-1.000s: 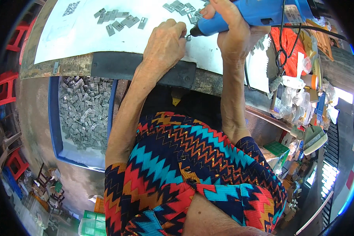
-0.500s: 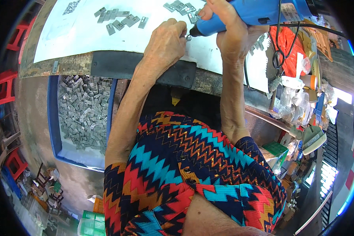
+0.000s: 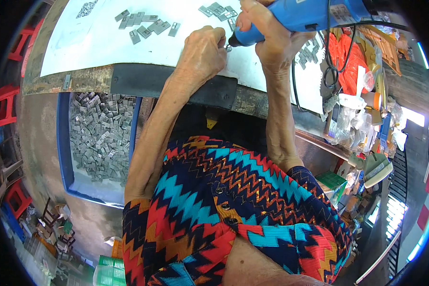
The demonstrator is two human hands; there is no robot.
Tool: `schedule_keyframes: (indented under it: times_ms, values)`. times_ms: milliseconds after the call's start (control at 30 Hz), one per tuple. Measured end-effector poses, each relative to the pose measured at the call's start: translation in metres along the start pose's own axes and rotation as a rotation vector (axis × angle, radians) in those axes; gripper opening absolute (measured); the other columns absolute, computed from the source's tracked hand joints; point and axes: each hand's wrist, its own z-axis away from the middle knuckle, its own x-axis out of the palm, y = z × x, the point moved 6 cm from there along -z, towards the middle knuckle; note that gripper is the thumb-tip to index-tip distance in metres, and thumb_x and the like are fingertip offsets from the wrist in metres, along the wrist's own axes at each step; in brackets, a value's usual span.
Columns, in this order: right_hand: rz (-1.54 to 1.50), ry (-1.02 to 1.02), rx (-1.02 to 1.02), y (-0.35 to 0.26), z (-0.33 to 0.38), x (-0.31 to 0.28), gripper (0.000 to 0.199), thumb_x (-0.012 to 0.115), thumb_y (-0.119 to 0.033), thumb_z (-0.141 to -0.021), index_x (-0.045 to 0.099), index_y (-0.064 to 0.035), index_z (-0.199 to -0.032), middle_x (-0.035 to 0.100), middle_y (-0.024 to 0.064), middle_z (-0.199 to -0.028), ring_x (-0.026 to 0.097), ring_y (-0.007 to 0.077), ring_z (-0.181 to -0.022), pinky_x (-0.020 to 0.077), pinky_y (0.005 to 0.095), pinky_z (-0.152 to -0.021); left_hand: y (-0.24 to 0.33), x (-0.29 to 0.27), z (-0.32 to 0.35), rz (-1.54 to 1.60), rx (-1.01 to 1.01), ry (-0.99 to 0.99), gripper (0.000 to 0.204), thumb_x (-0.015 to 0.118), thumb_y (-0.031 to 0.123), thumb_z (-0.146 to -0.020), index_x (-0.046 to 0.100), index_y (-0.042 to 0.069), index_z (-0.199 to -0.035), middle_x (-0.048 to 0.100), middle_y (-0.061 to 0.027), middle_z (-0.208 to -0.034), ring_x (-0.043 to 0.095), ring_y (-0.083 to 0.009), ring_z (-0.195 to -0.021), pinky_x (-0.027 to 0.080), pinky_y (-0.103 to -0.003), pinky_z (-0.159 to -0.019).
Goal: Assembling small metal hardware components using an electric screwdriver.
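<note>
At top centre my left hand (image 3: 202,52) pinches a small grey metal piece (image 3: 228,47); my right hand (image 3: 267,35) wraps a blue handheld power tool (image 3: 310,14), tip touching it

Blue corded rotary tool (image 3: 300,16), lying nearly level, tip down-left. Small grey metal piece (image 3: 228,47) at its tip, on white sheet (image 3: 105,47).

Bare concrete floor (image 3: 43,138); red plastic stools (image 3: 5,109) at left; bright daylight, perhaps doorway (image 3: 410,117), at right.

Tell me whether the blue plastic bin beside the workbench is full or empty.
Partly full: the blue plastic bin holds a layer of small grey metal pieces, with bare floor at its near end.
</note>
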Motion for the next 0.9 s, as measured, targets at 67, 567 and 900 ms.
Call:
schedule_keyframes:
  times_ms: [67,567,900]
  values:
    - [0.445,0.132,0.298,-0.004,0.002,0.0,0.012,0.061,0.001,-0.068,0.051,-0.0029,-0.072,0.052,0.0039,-0.058,0.051,0.0115,-0.046,0.0408,0.0231,-0.044,-0.001,-0.001,0.002,-0.003,-0.002,0.011,0.014,0.063,-0.001,-0.068,0.057,-0.002,-0.08,0.057,-0.0124,-0.073,0.057,-0.0225,-0.068,0.046,-0.033,-0.063]
    - [0.079,0.026,0.406,-0.004,0.009,-0.005,0.029,0.064,0.003,-0.065,0.046,-0.0025,-0.087,0.052,0.0108,-0.071,0.052,0.0155,-0.054,0.043,0.027,-0.046,0.006,-0.004,0.007,-0.064,0.145,0.077,0.009,0.06,0.003,-0.072,0.062,-0.001,-0.08,0.056,-0.0124,-0.081,0.055,-0.0269,-0.082,0.045,-0.036,-0.076]
    - [-0.162,0.049,0.299,-0.043,0.008,-0.02,0.021,0.045,0.003,-0.074,0.047,0.0028,-0.095,0.05,0.0211,-0.084,0.05,0.018,-0.054,0.0463,0.0374,-0.06,0.006,-0.003,0.012,-0.18,0.178,0.087,0.01,0.056,0.006,-0.074,0.057,-0.001,-0.081,0.053,-0.0134,-0.081,0.053,-0.0265,-0.078,0.045,-0.035,-0.072]
